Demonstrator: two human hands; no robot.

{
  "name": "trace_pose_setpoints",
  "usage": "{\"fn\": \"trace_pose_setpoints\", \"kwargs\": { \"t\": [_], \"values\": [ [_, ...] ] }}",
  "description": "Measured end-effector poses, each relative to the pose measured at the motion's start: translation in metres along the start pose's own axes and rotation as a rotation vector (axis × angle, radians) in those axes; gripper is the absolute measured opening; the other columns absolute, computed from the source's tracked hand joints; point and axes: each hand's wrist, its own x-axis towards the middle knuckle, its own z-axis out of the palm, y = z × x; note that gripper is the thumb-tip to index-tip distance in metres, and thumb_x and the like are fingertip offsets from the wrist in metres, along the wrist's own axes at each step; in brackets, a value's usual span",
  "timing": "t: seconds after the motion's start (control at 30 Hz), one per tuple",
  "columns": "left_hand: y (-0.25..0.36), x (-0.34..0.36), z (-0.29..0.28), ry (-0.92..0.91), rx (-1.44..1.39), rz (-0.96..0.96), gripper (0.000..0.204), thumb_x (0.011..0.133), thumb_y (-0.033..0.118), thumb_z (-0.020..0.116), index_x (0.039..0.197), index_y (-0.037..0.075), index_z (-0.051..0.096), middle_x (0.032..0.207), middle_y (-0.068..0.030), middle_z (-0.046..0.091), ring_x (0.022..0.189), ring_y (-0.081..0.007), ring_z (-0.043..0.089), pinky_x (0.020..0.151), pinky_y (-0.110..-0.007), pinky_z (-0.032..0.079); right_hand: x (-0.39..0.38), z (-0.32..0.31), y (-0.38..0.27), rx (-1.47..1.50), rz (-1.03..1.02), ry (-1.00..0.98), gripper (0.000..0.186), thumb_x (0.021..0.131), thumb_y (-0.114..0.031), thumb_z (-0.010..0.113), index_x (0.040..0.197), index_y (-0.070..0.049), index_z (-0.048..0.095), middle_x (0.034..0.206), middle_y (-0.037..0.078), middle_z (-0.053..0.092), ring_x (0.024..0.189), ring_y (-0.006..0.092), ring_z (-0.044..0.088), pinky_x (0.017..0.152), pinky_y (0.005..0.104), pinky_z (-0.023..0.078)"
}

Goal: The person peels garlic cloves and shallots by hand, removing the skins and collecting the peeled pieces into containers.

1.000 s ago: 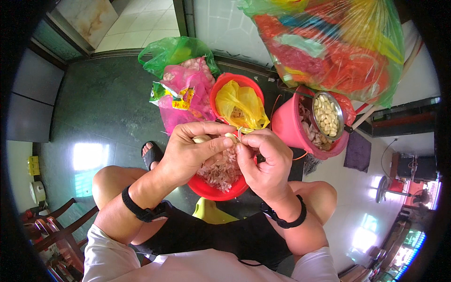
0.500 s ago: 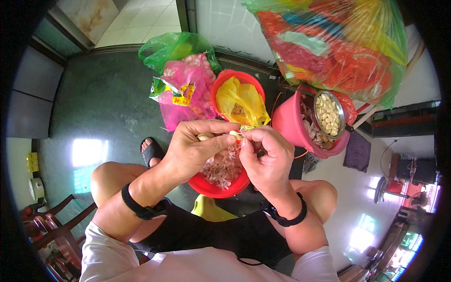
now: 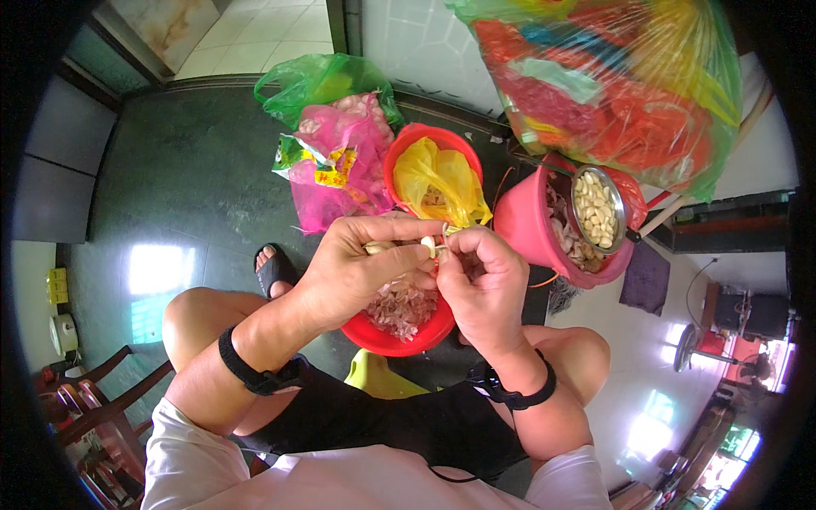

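Over a red basin (image 3: 387, 344) heaped with garlic skins (image 3: 399, 313), my two hands meet fingertip to fingertip. A pale garlic clove (image 3: 428, 246) is pinched at the thumb tip of my left hand (image 3: 340, 268), and more cloves show tucked in its curled fingers. My right hand (image 3: 486, 280) is closed in a pinch right beside that clove, on a thin whitish bit that looks like garlic skin. Peeled cloves (image 3: 595, 212) fill a round metal bowl (image 3: 621, 201) to the right, resting on a pink bucket (image 3: 520, 212) that holds more skins.
Beyond my hands stands a red bucket (image 3: 396, 157) lined with a yellow bag (image 3: 433, 174). Left of it lie a pink mesh sack of garlic (image 3: 340, 187) and a green plastic bag (image 3: 314, 85). A large clear bag of coloured plastic (image 3: 612, 93) looms at the far right.
The pinched clove has turned a little at my left fingertips, and my right fingertips have shifted slightly against it. The view has shifted slightly; the containers stay in place.
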Motion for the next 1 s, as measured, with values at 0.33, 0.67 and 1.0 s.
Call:
{"fn": "trace_pose_setpoints", "kwargs": {
  "t": [0.33, 0.67, 1.0],
  "values": [
    [-0.001, -0.002, -0.004, 0.002, 0.203, 0.082, 0.032, 0.096, -0.004, 0.072, 0.128, -0.003, 0.072, 0.101, -0.0088, 0.079, 0.088, -0.0131, 0.075, 0.084, -0.028, 0.062, 0.002, -0.002, -0.007, 0.029, -0.039, -0.077, 0.008, 0.092, 0.005, 0.069, 0.092, 0.001, 0.062, 0.083, 0.006, 0.068, 0.074, 0.0095, 0.067, 0.067, 0.0270, 0.054],
    [0.001, -0.003, 0.000, 0.012, 0.090, 0.058, 0.027, 0.095, -0.002, 0.074, 0.122, -0.005, 0.071, 0.093, -0.0060, 0.076, 0.084, -0.0106, 0.073, 0.079, -0.026, 0.061, 0.002, -0.008, -0.013, 0.434, 0.211, -0.136, 0.006, 0.103, -0.004, 0.059, 0.097, -0.001, 0.060, 0.090, -0.003, 0.063, 0.078, -0.0009, 0.055, 0.066, 0.0178, 0.046],
    [0.002, -0.001, -0.001, 0.041, 0.331, 0.179, 0.020, 0.088, -0.007, 0.078, 0.107, -0.003, 0.074, 0.080, 0.0035, 0.067, 0.073, -0.0018, 0.060, 0.070, -0.021, 0.054, 0.001, -0.007, -0.012, 0.146, -0.016, -0.070, 0.005, 0.098, 0.002, 0.062, 0.094, 0.001, 0.059, 0.085, 0.002, 0.062, 0.072, 0.0054, 0.056, 0.065, 0.0212, 0.045]
  ]
}}
